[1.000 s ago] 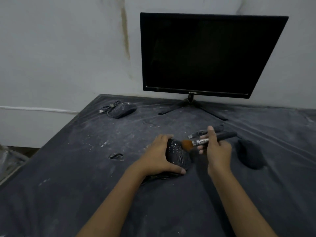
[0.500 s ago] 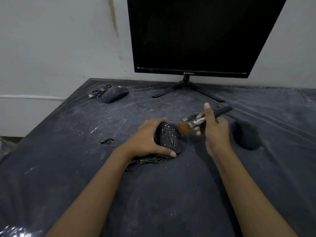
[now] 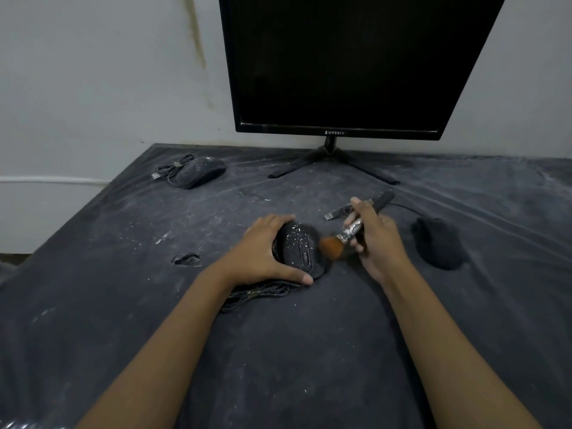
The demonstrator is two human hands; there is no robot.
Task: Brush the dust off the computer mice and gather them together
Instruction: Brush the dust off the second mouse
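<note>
A black wired mouse [image 3: 299, 249] speckled with white dust lies mid-table, and my left hand [image 3: 263, 250] grips it from the left side, thumb along its near edge. Its bundled cable [image 3: 260, 295] lies under my wrist. My right hand [image 3: 376, 239] holds a brush [image 3: 349, 232] with a silver ferrule and orange bristles; the bristles touch the mouse's right side. A second dusty mouse [image 3: 202, 172] with a coiled cable sits at the far left. A third black mouse [image 3: 438, 243] rests to the right of my right hand.
A black monitor [image 3: 346, 66] on a thin tripod stand [image 3: 331, 162] stands at the back against the wall. A USB plug [image 3: 330, 215] lies behind the brush. The dark plastic-covered table [image 3: 278, 351] is streaked with white dust and has a small dent [image 3: 187, 260] at the left.
The brush head has swept down from the mouse's far end to its right side. The camera has tilted down and closer; my left hand keeps its grip on the mouse.
</note>
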